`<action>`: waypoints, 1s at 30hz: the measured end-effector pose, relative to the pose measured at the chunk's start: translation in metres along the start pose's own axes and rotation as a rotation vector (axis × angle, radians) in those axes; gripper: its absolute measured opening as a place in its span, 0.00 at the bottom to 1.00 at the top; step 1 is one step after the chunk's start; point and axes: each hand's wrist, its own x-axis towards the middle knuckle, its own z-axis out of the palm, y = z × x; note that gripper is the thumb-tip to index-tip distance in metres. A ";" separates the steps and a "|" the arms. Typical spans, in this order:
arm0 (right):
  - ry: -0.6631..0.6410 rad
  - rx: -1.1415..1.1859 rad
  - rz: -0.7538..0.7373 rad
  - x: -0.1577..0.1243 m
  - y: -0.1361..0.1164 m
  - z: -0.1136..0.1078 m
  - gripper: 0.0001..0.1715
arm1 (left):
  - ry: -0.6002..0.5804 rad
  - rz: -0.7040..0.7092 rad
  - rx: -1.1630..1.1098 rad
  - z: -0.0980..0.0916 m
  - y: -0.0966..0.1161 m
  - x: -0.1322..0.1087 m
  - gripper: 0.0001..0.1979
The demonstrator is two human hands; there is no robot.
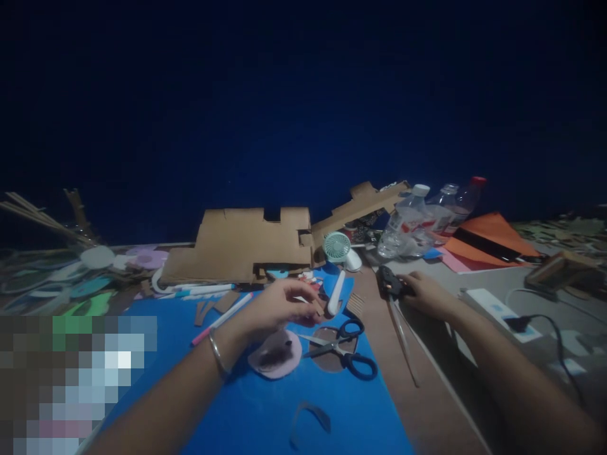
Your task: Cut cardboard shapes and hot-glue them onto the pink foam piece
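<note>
My left hand, with a bangle at the wrist, is over the blue sheet, its thumb and fingers pinching a small cardboard piece. Off the sheet's right side, my right hand is closed around a black glue gun; a long thin pale stick extends from it toward me. Black-handled scissors lie open across a round brown disc. Left of them sits a pale pink round piece with a dark patch. A small curled strip rests nearer to me.
Cut cardboard stands at the back, beside a small green fan. Plastic bottles and orange paper are back right. A white power strip with a cable lies right. Paper scraps crowd the left; markers lie behind the sheet.
</note>
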 end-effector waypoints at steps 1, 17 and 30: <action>0.006 0.021 -0.009 0.000 -0.002 0.001 0.25 | 0.019 0.000 0.003 0.000 0.000 0.000 0.08; 0.028 1.414 -0.041 -0.041 -0.129 0.011 0.23 | 0.432 0.261 0.342 -0.006 -0.011 0.008 0.08; -0.153 1.315 0.054 -0.049 -0.149 0.014 0.27 | 0.426 0.222 0.451 -0.001 -0.008 0.008 0.06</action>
